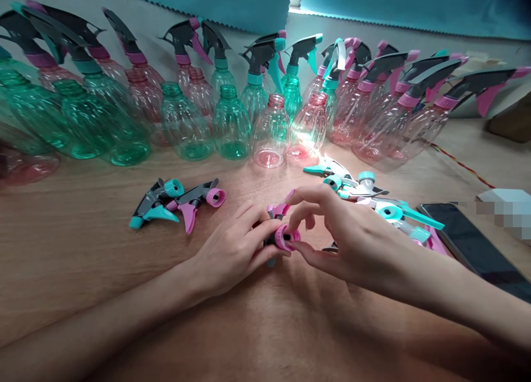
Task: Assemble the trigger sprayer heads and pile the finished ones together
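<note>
My left hand (pixel 234 249) is closed round a grey spray head with a pink collar (pixel 282 237), held just above the wooden table (pixel 83 260). My right hand (pixel 344 227) pinches the same spray head from the right, thumb under the pink collar and fingers curled over its pink trigger. Two loose spray heads, one teal (pixel 155 202) and one pink (pixel 199 197), lie to the left of my hands. A pile of teal and white spray heads (pixel 365 191) lies to the right, behind my right hand.
Rows of green bottles (pixel 182 125) and pink bottles (pixel 269 130) stand across the back, several capped with spray heads, several open. A dark phone (pixel 473 244) lies at the right, beside a white box (pixel 501 197). Teal cloth (pixel 186 0) hangs behind.
</note>
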Motion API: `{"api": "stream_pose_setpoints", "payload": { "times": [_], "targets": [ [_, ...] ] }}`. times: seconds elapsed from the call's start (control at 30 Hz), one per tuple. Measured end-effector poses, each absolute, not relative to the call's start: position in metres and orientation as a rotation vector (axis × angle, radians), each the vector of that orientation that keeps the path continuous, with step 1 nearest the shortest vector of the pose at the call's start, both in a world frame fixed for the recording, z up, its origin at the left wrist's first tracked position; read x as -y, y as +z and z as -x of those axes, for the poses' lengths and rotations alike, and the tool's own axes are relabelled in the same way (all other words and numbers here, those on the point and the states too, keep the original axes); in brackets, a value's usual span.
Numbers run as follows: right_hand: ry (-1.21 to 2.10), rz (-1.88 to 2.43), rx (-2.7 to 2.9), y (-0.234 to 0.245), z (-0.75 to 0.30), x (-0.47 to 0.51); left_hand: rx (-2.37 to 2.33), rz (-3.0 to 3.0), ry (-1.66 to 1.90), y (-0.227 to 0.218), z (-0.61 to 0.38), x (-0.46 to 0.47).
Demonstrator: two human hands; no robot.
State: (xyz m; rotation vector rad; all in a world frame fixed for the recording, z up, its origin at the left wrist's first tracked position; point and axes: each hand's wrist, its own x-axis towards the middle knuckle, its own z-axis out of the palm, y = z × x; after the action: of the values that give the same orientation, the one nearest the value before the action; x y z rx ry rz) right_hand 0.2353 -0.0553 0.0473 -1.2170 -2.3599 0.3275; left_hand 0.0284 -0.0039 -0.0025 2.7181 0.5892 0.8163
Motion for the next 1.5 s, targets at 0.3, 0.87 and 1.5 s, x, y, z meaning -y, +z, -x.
{"api": "stream_pose_setpoints", "payload": {
  "times": [0.3,0.87,1.5],
  "targets": [
    [0.142,1.38,2.239,0.039,-0.222,0.068,-0.636,-2.763,0.823,-0.002,-0.027,0.006],
    [0.535,0.984,2.241,0.031,-0.193,0.09,-0.954,-2.811,1.108,0.01,0.031,0.051],
    [0.437,1.039,2.487,0.02,-0.199,0.098,-1.055,-2.958,0.472,0.016,0.107,0.031]
  ]
}}
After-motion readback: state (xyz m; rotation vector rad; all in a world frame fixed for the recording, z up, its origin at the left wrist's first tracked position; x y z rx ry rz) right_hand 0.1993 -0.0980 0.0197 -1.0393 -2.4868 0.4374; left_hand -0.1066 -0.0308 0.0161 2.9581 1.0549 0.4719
